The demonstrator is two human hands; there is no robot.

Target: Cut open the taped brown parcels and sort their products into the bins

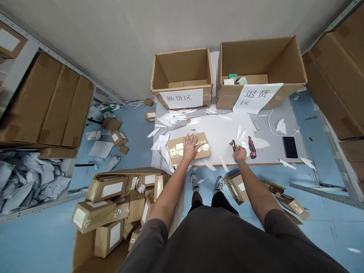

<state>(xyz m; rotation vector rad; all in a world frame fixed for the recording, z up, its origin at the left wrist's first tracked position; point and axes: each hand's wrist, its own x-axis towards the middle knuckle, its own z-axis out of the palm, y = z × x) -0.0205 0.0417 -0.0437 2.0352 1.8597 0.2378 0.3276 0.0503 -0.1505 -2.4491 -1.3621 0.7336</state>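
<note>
A small taped cardboard box [174, 149] lies flat on the white table [217, 132]. On top of it rests my left hand [190, 147], palm down with fingers spread. To the right, my right hand [240, 153] is closed round a yellow and black box cutter [234, 144], held apart from the box. A red and black box cutter [251, 147] lies just right of that hand, on the tabletop. Torn white paper scraps [167, 119] are strewn around the box and near the right hand.
Two large open cartons with signs, one left [182, 68] and one right [261, 60], stand at the table's back; the right one holds small boxes. A phone [290, 147] lies at right. A big carton [85, 246] of parcels stands lower left. Shelves flank both sides.
</note>
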